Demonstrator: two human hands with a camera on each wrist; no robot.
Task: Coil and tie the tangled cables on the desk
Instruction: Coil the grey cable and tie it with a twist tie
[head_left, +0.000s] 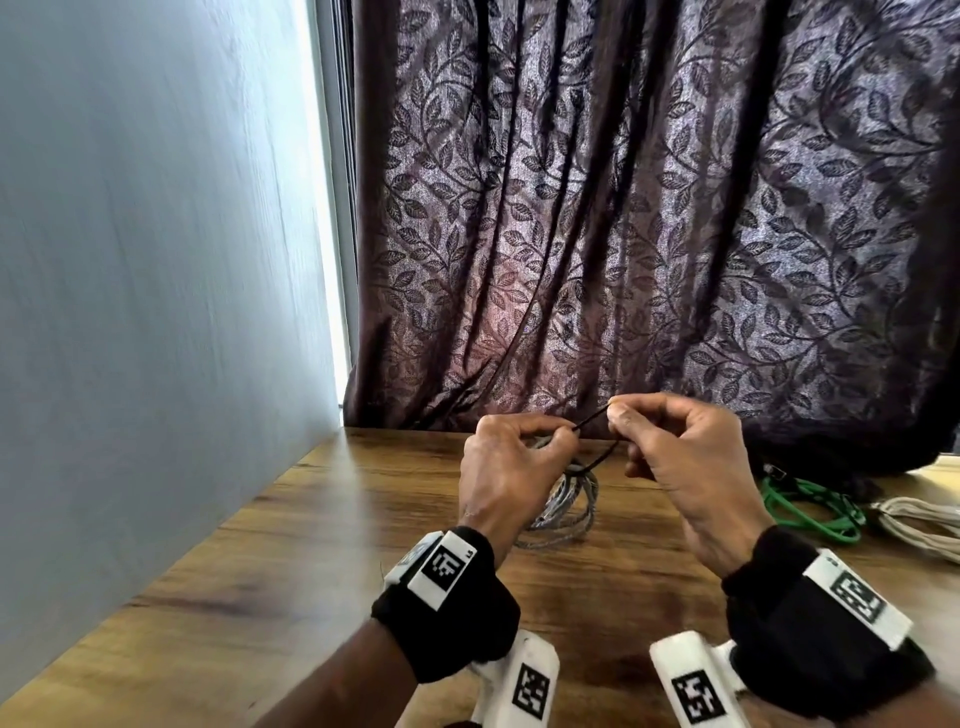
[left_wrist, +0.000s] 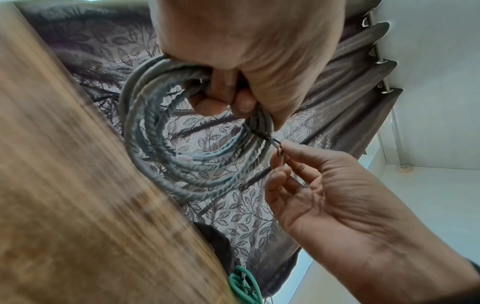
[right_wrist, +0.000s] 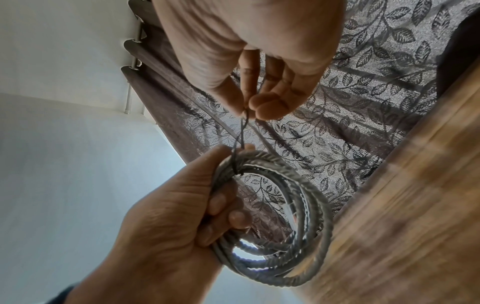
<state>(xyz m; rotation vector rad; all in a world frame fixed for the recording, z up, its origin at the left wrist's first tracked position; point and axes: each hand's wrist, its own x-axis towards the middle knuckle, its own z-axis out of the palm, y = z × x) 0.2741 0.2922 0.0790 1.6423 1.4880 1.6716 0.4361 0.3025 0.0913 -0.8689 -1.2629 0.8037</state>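
My left hand is wrapped around the coiled grey cable, holding it up just over the wooden counter, and my right hand is pinching the thin black tie that loops round the coil. Over to my right on the counter there's a green cable and a bundle of beige cable next to it. A leafy dark curtain hangs right behind everything, grey wall on the left.
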